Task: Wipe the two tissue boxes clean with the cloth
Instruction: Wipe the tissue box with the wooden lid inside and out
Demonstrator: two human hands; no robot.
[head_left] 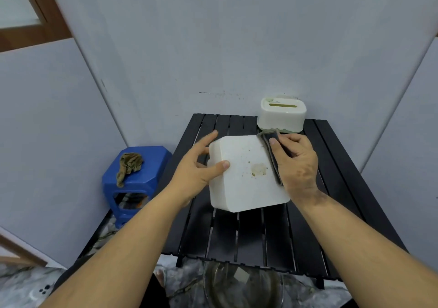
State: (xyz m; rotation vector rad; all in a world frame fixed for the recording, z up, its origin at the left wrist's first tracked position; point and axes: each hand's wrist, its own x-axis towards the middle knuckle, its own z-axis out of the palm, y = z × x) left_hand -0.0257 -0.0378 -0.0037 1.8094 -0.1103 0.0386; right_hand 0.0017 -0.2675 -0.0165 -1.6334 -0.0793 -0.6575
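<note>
right hand [295, 163] pressing cloth [272, 151], white box [244, 179]

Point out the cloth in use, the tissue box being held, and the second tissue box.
cloth [272, 156], head view, folded dark strip beside the fingers.
held tissue box [246, 172], head view, speckled flat face.
second tissue box [282, 115], head view, front wall.
</note>
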